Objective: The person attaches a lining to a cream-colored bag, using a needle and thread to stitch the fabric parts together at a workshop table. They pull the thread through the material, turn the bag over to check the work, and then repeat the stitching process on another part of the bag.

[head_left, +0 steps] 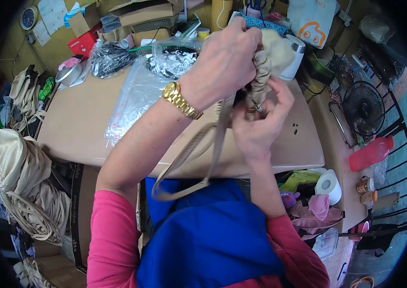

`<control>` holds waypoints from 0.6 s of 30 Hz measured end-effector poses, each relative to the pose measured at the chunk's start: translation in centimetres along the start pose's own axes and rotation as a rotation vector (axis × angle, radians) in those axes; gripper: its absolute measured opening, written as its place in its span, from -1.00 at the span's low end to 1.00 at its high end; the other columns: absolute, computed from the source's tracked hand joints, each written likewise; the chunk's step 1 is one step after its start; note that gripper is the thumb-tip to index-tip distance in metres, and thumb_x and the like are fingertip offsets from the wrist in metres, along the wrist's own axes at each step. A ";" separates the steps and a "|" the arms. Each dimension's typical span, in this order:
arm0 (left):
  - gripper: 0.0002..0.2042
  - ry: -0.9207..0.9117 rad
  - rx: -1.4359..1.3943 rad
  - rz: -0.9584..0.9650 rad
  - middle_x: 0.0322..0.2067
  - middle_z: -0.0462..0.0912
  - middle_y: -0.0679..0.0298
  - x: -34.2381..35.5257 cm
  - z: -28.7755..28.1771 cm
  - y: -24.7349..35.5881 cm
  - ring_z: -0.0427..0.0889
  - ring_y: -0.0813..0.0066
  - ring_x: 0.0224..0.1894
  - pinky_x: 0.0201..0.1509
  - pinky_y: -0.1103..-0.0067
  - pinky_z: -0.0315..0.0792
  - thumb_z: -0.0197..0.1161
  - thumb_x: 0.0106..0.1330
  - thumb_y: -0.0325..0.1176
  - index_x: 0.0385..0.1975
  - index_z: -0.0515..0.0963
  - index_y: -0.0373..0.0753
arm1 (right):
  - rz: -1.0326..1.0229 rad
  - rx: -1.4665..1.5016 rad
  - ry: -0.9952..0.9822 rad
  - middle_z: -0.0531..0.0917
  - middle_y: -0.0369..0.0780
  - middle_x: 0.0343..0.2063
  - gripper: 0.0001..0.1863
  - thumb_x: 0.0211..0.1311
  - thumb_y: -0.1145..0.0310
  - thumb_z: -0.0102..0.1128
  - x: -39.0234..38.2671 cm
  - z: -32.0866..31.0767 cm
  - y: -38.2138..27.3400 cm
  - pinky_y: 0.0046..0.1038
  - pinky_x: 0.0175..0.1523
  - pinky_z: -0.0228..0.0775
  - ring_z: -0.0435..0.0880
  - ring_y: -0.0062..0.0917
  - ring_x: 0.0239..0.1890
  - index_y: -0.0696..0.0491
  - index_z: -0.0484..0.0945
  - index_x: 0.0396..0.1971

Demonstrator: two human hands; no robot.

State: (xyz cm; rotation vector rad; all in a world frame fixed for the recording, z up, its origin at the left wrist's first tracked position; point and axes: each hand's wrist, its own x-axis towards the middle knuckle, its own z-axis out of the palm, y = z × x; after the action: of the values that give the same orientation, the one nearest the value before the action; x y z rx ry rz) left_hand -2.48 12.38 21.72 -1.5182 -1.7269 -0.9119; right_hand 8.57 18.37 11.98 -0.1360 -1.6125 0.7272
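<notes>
A beige fabric bag (273,57) with a gathered, wrinkled edge is held up over the table. My left hand (227,62), with a gold watch on its wrist, is closed on the gathered cloth. Just below it, my right hand (261,117) pinches the lower part of the gather. A small shiny metal piece shows by the right fingers, too small to name. From the bag a long beige strap (184,158) loops down past the table's front edge. The fingers partly hide the bag's opening.
Clear plastic bags (133,103) with small black and white pieces lie left of centre on the table (78,125). Several tiny dark pieces (295,128) sit at the right. A white bottle (293,57) stands behind the bag. Beige bags (21,168) are piled at left; a fan (363,109) stands right.
</notes>
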 end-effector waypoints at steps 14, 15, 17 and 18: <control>-0.52 -0.456 -0.880 -0.540 -0.21 0.69 0.25 -22.5 4.3 1.3 0.63 0.54 -0.22 -0.14 0.54 0.52 0.25 0.22 -0.57 0.18 0.44 -0.17 | 0.319 -0.061 -0.771 0.57 -0.22 -0.36 -0.80 -0.05 0.59 0.18 -5.9 1.1 12.0 -0.49 -0.12 0.40 0.59 -0.49 -0.31 0.15 0.63 -0.35; -0.48 -0.619 -0.877 -0.570 -0.18 0.69 0.28 -22.9 4.0 1.7 0.59 0.62 -0.19 -0.08 0.57 0.50 0.24 0.23 -0.58 0.23 0.42 -0.13 | 0.268 -0.113 -0.845 0.57 -0.23 -0.34 -0.78 -0.03 0.61 0.18 -7.0 1.4 11.2 -0.50 -0.13 0.40 0.59 -0.53 -0.31 0.14 0.63 -0.31; -0.45 -0.530 -0.964 -0.656 -0.14 0.68 0.27 -23.9 4.4 1.7 0.55 0.64 -0.19 -0.06 0.63 0.45 0.30 0.17 -0.59 0.21 0.46 -0.09 | 0.326 -0.036 -0.958 0.56 -0.24 -0.29 -0.71 0.01 0.59 0.18 -6.9 1.2 10.2 -0.51 -0.12 0.39 0.55 -0.56 -0.27 0.11 0.61 -0.20; -0.44 -0.528 -0.981 -0.701 -0.13 0.68 0.27 -23.7 4.0 1.7 0.55 0.64 -0.19 -0.06 0.64 0.45 0.32 0.15 -0.59 0.21 0.47 -0.09 | 0.443 0.092 -0.993 0.54 -0.24 -0.26 -0.67 0.02 0.57 0.18 -5.2 0.5 9.0 -0.51 -0.11 0.38 0.53 -0.57 -0.22 0.10 0.60 -0.13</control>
State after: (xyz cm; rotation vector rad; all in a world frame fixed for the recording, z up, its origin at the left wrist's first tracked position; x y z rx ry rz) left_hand 1.76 3.13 -0.13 -1.8504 -2.4433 -2.0894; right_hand 6.26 22.78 2.78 -0.0621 -2.5214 1.3369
